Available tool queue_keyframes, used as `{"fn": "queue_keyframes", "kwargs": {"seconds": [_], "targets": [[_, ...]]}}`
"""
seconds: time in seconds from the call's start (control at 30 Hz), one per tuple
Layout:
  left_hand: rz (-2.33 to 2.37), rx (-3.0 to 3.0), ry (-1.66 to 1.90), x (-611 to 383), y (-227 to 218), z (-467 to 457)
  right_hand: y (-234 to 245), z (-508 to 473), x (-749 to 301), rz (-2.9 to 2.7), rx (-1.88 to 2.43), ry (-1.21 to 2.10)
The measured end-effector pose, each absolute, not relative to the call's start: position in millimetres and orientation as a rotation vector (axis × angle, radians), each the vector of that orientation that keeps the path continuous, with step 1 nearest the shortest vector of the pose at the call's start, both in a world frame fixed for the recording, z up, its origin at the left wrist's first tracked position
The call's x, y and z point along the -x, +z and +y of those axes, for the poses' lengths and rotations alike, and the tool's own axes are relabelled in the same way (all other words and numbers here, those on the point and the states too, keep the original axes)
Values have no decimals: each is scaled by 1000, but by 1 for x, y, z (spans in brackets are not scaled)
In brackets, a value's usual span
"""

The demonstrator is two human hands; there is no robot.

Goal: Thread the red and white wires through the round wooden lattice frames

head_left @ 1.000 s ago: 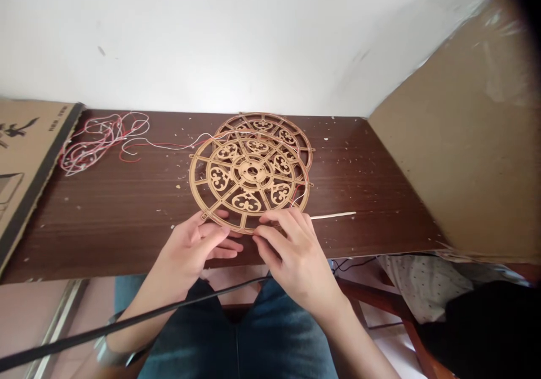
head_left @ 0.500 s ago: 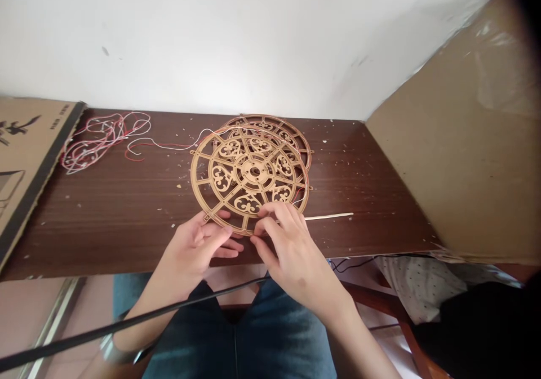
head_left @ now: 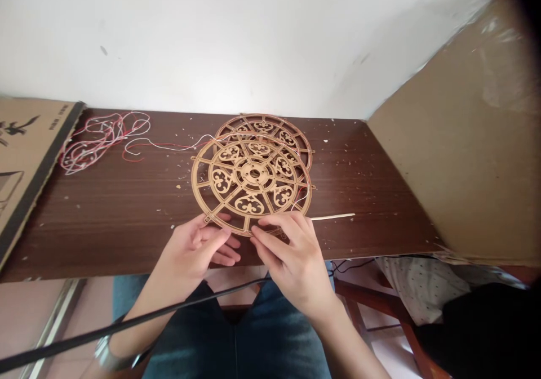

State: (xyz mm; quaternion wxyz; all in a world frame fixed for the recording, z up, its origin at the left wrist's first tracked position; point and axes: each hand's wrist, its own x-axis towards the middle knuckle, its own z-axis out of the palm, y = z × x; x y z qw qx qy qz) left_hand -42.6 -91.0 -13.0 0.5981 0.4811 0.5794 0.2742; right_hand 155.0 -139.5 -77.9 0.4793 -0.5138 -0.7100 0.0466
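Note:
A round openwork wooden panel [head_left: 262, 175] with scroll cut-outs is held near the table's front edge, its near rim raised. My left hand [head_left: 196, 252] grips its lower left rim, thumb on top and fingers underneath. At the lower right of the same rim, my right hand [head_left: 296, 255] pinches the edge between thumb and fingers; what its fingertips touch is partly hidden. Behind lies a second, similar wooden panel [head_left: 291, 124], partly covered by the first. Thin red and white wires [head_left: 171, 147] run across the panels and show again near my right hand.
Tangled red and white wire [head_left: 95, 142] lies at the left beside a printed cardboard box [head_left: 34, 148]. A thin pale stick [head_left: 333, 217] rests to the right on the brown table [head_left: 363, 182], among small scraps. Cardboard [head_left: 460, 142] stands at the right; a black cord [head_left: 169, 306] crosses below.
The front panel's far edge has dropped slightly toward me. My right hand has turned a little and its fingers lie flatter along the rim. My left hand has barely moved.

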Motion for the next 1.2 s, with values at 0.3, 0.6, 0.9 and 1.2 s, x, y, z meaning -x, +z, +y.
{"fn": "queue_keyframes", "kwargs": {"seconds": [0.3, 0.6, 0.9, 1.2], "targets": [[1801, -1820, 745, 53, -1, -110, -93, -139, -151, -1690, 1292, 11], [1015, -2827, 529, 41, -24, -69, -100, -137, -149, -1698, 1322, 37], [946, -2767, 722, 40, -31, -73, -102, -135, -150, -1676, 1296, 41], [957, -2667, 802, 39, -30, -71, -96, -138, -152, -1663, 1277, 135]]}}
